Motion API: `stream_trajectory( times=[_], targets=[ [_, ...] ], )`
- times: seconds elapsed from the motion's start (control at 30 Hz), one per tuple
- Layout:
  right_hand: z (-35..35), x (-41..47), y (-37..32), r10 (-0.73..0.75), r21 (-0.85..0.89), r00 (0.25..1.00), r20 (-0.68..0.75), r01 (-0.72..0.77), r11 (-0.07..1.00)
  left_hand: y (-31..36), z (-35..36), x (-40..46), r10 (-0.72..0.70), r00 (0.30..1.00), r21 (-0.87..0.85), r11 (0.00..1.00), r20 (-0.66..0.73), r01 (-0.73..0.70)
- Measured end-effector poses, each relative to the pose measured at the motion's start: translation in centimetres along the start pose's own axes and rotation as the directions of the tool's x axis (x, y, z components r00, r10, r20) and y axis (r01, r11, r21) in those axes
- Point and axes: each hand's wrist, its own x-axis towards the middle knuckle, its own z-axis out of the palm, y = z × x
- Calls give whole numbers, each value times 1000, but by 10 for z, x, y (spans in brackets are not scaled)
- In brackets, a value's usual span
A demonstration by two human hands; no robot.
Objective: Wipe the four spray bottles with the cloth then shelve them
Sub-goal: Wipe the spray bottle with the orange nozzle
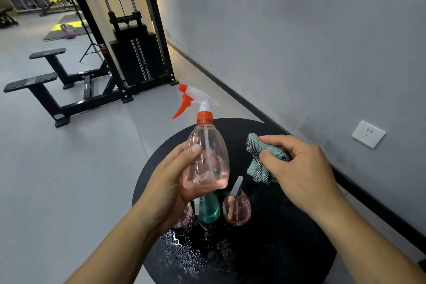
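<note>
Both hands work above the round black table [288,226]: the left hand [170,182] grips a pink spray bottle [207,159] upright by its lower body, and the right hand [302,168] pinches a bunched teal cloth [260,161] just beside it, not touching. 3 more bottles [237,210] stand below, near water droplets [184,253]. Wiping bottle 1 looks about to begin; next, press cloth to plastic.
</note>
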Motion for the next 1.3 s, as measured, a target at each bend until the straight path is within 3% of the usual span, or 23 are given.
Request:
stream_trajectory(
  times=[0.23, 0.37, 0.6, 0.83, 1.0, 1.17, 1.3],
  targets=[
    [2, 0, -3, -34, 67, 999, -42, 37, 997, -1, 1, -5, -118, 992, 68, 991, 52, 114],
    [1, -1, -9, -114, 83, 989, -99, 122, 989, -8, -1, -5, -118, 986, 223, 971, 116, 90],
    [3, 0, -6, -316, -183, 938, -143, 289, 940, -13, 11, -6, 13, 992, 480, 874, 125, -72],
    [9, -4, -4, -331, -298, 943, 42, 328, 896, -7, 13, -9, 16, 993, 579, 811, 115, -80],
    [1, 4, -3, -291, -307, 953, -82, 254, 917, -5, 15, -10, 24, 990, 628, 771, 137, -106],
    [10, -6, -8, -329, -344, 943, 53, 326, 880, -10, 12, -10, 21, 994, 642, 762, 112, -88],
    [1, 6, -2, -272, -346, 959, -74, 231, 909, -13, 11, -9, 51, 992, 680, 724, 118, -118]
  ],
)
